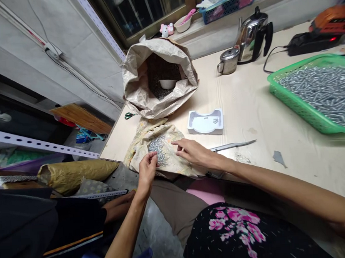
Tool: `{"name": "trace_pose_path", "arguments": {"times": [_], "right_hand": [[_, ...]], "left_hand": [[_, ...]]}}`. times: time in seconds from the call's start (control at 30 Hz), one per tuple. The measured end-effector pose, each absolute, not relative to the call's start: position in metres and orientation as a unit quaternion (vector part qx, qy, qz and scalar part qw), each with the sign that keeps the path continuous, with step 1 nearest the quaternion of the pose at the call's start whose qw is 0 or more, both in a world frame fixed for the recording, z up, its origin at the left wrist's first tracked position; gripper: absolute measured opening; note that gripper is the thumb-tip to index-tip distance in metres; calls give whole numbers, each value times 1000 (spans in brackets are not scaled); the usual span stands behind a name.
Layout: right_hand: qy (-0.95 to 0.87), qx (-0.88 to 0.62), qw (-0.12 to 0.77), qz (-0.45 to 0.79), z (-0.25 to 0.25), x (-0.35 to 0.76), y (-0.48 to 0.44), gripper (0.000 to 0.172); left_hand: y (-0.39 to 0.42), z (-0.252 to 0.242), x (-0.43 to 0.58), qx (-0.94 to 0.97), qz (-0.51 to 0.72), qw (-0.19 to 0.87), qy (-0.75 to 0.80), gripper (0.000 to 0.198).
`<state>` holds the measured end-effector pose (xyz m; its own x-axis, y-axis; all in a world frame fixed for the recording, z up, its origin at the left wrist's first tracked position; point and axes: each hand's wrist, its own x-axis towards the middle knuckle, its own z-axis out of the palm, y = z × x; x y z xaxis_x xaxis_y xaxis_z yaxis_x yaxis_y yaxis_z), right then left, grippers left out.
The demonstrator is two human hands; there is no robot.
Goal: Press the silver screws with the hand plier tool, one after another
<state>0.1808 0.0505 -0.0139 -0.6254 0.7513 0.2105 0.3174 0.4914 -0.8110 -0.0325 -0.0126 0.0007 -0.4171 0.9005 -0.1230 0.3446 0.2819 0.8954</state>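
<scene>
A pile of small silvery metal pieces, like screws or pins [158, 148], lies on a yellowish patterned cloth [173, 134] at the table's near edge. My left hand [147, 168] is at the near left side of the pile, thumb and fingertips pinched together; whatever they hold is too small to make out. Over the cloth right of the pile, my right hand [192, 151] has its index finger stretched out, apart from the fingers below, and shows nothing held. Just beyond it stands a shallow white plastic tray [205, 128] with several small metal pieces inside.
An open paper sack [131, 73] holds dark metal pieces and a white scoop [168, 83]. Green-handled scissors [129, 115] and a knife-like blade [237, 144] lie on the table [246, 102]. A green basket [301, 112] of metal pieces, a kettle [253, 36] and a cup [229, 61] stand right.
</scene>
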Motion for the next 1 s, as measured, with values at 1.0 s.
{"name": "trace_pose_path", "arguments": {"times": [1.0], "right_hand": [[-866, -457, 189, 65, -56, 359, -22, 21]], "left_hand": [[1, -17, 115, 386, 124, 618, 674, 46]]}}
